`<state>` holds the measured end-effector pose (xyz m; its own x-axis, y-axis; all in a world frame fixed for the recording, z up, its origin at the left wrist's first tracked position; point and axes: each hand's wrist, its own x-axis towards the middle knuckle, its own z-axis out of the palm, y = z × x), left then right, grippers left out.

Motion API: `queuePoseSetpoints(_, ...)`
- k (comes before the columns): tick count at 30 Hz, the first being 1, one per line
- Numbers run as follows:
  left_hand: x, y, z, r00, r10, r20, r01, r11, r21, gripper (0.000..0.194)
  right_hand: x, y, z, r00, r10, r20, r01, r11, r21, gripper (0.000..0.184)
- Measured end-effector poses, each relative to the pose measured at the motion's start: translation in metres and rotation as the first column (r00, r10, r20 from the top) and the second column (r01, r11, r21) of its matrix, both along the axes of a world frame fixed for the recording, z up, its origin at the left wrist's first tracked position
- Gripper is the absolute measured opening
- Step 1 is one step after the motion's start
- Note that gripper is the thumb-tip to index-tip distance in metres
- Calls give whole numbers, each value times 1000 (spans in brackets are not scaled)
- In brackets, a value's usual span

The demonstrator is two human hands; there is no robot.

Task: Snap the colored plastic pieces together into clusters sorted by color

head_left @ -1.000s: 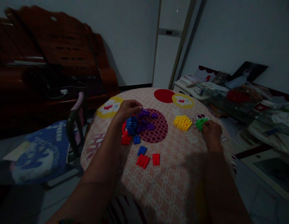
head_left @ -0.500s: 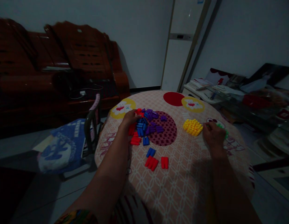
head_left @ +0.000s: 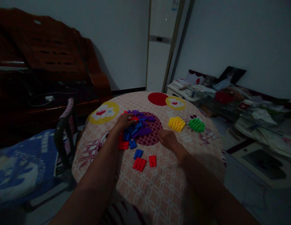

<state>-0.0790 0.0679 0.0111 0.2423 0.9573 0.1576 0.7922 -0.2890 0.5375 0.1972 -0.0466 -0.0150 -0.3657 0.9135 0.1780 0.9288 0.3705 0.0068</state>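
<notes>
My left hand [head_left: 125,121] rests at the left side of a mixed pile, its fingers curled on a red block [head_left: 135,119] at the fingertips. Blue blocks [head_left: 128,136] and purple blocks [head_left: 145,131] lie heaped beside and below that hand. My right hand [head_left: 168,138] is just right of the pile, over the dark dotted circle's edge, with its fingers drawn together and no piece visible in them. Nearer me lie a loose blue block [head_left: 138,153], a joined red group [head_left: 139,164] and a red block [head_left: 152,161].
A yellow cluster [head_left: 176,124] and a green cluster [head_left: 196,125] sit on the right part of the round, cloth-covered table [head_left: 166,184]. A chair [head_left: 63,134] stands close at the left, a wooden sofa [head_left: 53,59] behind it. A cluttered side cabinet [head_left: 183,84] is at the right.
My right hand has moved left from beside the yellow and green clusters toward the pile, uncovering the green one. My left hand stays at the pile. The view has turned right.
</notes>
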Motion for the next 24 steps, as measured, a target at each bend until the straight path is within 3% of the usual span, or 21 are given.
queuePoseSetpoints(4,0,-7,9,997,-34,-68,34,999,5,38,-3,-6,1,998,-66,7,67,997,-25,28)
queuePoseSetpoints(8,5,-19,4,998,-29,-59,30,999,25,42,-3,-17,5,991,-130,-39,130,991,-14,29)
queuePoseSetpoints(14,3,-45,-2,991,63,116,-73,994,82,46,1,-42,3,959,-266,-98,267,964,-6,28)
queuePoseSetpoints(20,-3,-70,-5,946,235,222,-267,956,125,38,3,-64,-3,940,-310,-139,317,948,31,24)
queuePoseSetpoints(24,-2,-82,-8,973,156,173,-179,975,130,41,2,-74,-6,931,-323,-170,338,938,69,23)
